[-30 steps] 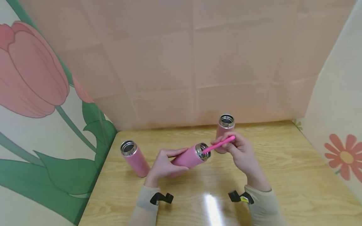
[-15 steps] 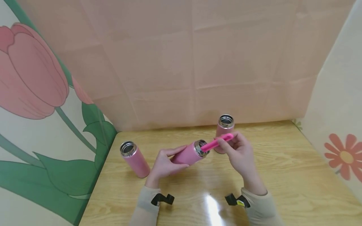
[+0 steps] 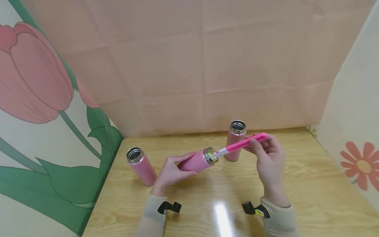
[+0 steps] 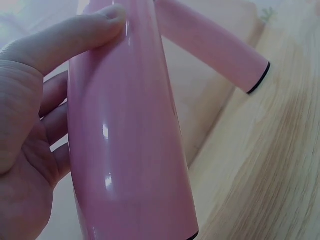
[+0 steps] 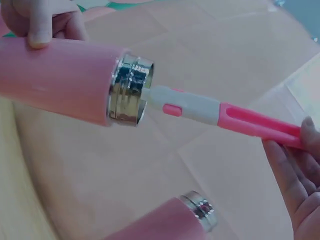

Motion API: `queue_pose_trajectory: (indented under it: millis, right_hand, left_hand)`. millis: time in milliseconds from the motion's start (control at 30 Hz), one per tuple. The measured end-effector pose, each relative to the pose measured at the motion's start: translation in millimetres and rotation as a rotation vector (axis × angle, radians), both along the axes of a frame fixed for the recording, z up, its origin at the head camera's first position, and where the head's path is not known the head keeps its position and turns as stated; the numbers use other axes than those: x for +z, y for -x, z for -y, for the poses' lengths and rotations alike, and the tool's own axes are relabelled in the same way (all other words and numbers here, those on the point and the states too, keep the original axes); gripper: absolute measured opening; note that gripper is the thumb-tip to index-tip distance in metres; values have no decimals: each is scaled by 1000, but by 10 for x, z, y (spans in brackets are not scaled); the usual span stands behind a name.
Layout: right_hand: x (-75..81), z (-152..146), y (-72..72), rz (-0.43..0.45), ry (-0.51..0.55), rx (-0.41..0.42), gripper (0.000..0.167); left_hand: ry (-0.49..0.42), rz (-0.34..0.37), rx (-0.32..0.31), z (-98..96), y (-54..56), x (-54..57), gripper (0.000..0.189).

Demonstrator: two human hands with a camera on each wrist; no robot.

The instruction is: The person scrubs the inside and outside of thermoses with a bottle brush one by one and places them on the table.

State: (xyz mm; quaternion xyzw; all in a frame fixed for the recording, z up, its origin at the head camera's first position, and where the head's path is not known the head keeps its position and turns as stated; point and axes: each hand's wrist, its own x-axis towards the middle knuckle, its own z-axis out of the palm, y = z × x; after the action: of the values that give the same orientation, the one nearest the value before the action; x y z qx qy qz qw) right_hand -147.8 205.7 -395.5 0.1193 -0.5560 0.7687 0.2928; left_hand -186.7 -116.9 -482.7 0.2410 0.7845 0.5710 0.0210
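My left hand (image 3: 173, 172) grips a pink metal bottle (image 3: 195, 163) around its body, thumb on one side and fingers on the other. The bottle is uncapped and tilted, its silver mouth facing right. Between the thumb and fingers of my right hand (image 3: 270, 163) is the end of a bottle brush (image 3: 247, 143) with a bright pink handle. In the right wrist view, the white part of the brush (image 5: 195, 111) stands outside the bottle's mouth. Its head is inside the neck, mostly hidden, with something yellowish showing in the opening.
Two more uncapped pink bottles stand upright on the wooden table (image 3: 311, 184): a left bottle (image 3: 145, 169) beside my left hand, and a rear bottle (image 3: 233, 154) behind the brush. A pink cloth (image 3: 165, 82) hangs along the table's back edge.
My right hand has moved right and drawn the brush farther out of the bottle, so its white part now shows. My left hand and its bottle have stayed nearly in place.
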Motion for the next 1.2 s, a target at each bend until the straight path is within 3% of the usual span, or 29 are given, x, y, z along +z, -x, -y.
queue_pose_trajectory:
  millis: [467, 700, 900, 1200]
  right_hand:
    - [115, -192, -82, -81, 95, -134, 27]
    - [136, -199, -73, -121, 179, -118, 26]
    - [128, -253, -94, -95, 174, -170, 30]
    - [165, -427, -140, -79, 274, -230, 34]
  left_hand:
    - [-25, -33, -83, 41, 14, 17, 69]
    - [-11, -49, -72, 27, 19, 19, 70]
    - [-25, -104, -80, 11, 44, 3, 71]
    - [-33, -119, -119, -2, 46, 8, 70]
